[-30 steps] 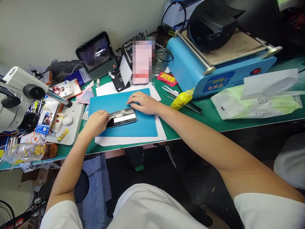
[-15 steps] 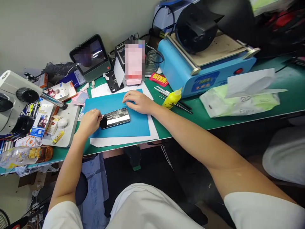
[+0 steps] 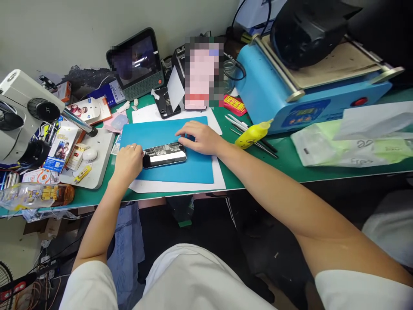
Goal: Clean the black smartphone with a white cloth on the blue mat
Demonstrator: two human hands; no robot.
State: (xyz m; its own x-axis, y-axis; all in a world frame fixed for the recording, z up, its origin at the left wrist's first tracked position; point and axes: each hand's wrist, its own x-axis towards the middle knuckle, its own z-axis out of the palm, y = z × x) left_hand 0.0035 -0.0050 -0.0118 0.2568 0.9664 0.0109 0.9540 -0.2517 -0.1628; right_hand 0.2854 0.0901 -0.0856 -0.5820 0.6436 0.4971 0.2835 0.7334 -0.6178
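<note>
A dark smartphone [image 3: 164, 156] with a glossy screen full of reflections lies on a blue mat [image 3: 196, 172]. My left hand [image 3: 129, 161], wearing a ring, is at the phone's left end, its fingers curled closed against that edge; the fingertips are hidden. My right hand [image 3: 201, 138] rests by the phone's upper right corner with the thumb and fingers loosely bent and apart, holding nothing. Whether the right thumb touches the phone I cannot tell. White paper [image 3: 221, 183] sticks out from under the mat.
A yellow squeeze bottle [image 3: 253, 134] and thin tools [image 3: 237, 124] lie right of the mat. Behind them stands a blue heating machine [image 3: 261, 86]. A tissue pack [image 3: 322, 146] sits at right, a microscope [image 3: 45, 110] and a drink bottle [image 3: 41, 196] at left. A display [image 3: 135, 64] stands behind.
The camera view has shifted, so the bench things sit farther right. Both hands and the phone keep about the same places on the mat.
</note>
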